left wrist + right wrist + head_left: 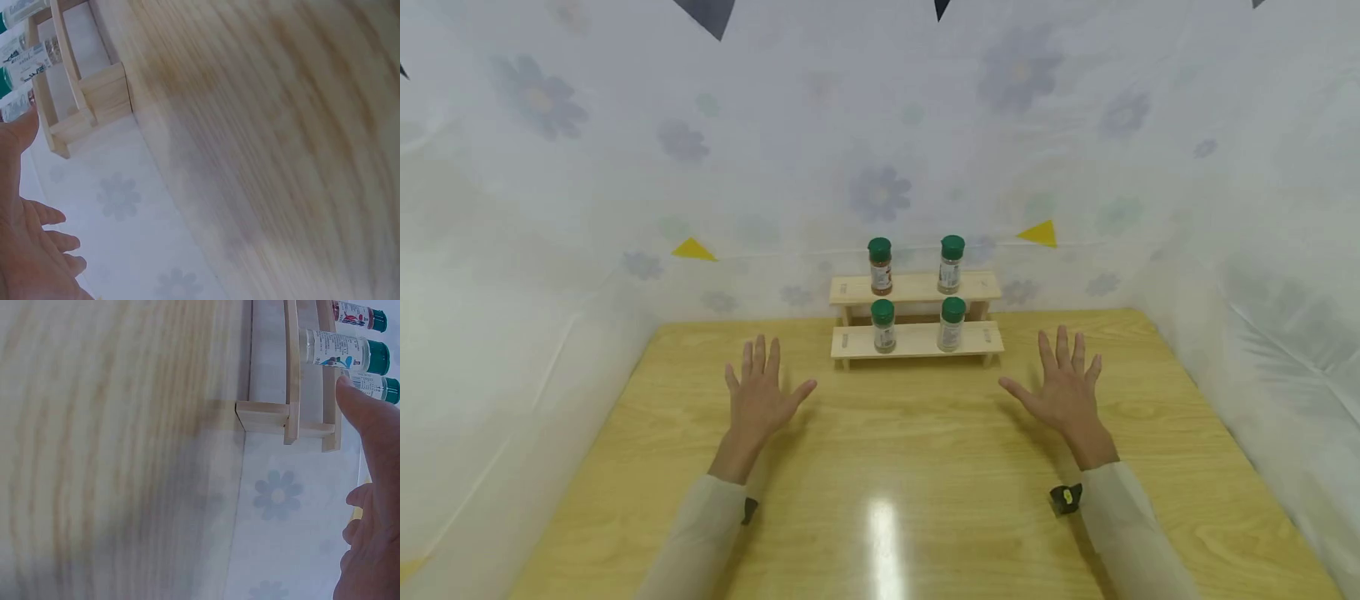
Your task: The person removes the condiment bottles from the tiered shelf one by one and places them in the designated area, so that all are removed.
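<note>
A two-tier wooden rack [915, 287] stands at the back of the table, with two spice jars on each tier. On the upper tier are a jar of reddish spice [881, 267] at left and a paler jar [951, 265] at right. Below them stand a front left jar [883, 326] and a front right jar [951, 324]. All have green lids. My left hand [758, 404] is spread over the table, left of the rack, holding nothing. To the right of the rack, my right hand [1063, 398] is likewise spread, fingers straight, touching no jar.
The wood-grain table [880, 450] is enclosed by pale flower-printed sheeting [790, 150] at the back and sides. Yellow triangles [695, 250] mark the back sheet. A dark wrist device [1066, 498] shows at the right cuff.
</note>
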`<action>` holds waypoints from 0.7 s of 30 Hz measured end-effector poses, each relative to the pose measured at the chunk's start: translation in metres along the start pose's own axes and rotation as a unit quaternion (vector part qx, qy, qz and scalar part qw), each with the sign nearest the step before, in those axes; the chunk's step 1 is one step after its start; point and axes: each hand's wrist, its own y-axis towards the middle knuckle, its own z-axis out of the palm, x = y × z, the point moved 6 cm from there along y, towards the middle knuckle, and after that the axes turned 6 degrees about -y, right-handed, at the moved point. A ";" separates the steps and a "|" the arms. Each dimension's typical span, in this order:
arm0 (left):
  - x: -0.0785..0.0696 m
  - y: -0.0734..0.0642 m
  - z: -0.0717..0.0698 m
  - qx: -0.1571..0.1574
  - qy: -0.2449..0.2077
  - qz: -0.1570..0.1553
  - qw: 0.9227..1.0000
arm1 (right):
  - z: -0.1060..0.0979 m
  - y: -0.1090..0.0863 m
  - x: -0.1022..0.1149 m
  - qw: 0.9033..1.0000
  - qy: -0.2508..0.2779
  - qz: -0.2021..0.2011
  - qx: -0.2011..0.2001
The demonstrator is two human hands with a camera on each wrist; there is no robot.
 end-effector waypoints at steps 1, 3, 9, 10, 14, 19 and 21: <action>0.000 0.000 0.001 0.000 -0.002 -0.001 1.000 | 0.000 0.000 0.001 1.000 -0.001 -0.001 0.003; 0.001 -0.001 0.003 0.002 -0.008 -0.003 1.000 | 0.000 -0.001 0.001 1.000 -0.002 -0.001 0.006; 0.001 0.001 0.006 0.007 -0.027 -0.001 1.000 | 0.000 -0.004 0.004 1.000 -0.004 0.000 0.010; 0.001 0.001 0.006 0.008 -0.029 0.000 1.000 | 0.000 -0.004 0.004 1.000 -0.006 0.000 0.010; 0.004 0.001 0.008 0.013 -0.025 -0.007 1.000 | -0.001 -0.004 0.006 1.000 -0.012 -0.006 0.006; 0.004 0.001 0.007 0.010 -0.037 -0.008 0.999 | -0.002 -0.003 0.009 1.000 -0.009 -0.011 0.005; 0.003 0.002 0.008 0.010 -0.041 -0.002 0.999 | -0.002 -0.003 0.008 1.000 -0.004 -0.007 0.006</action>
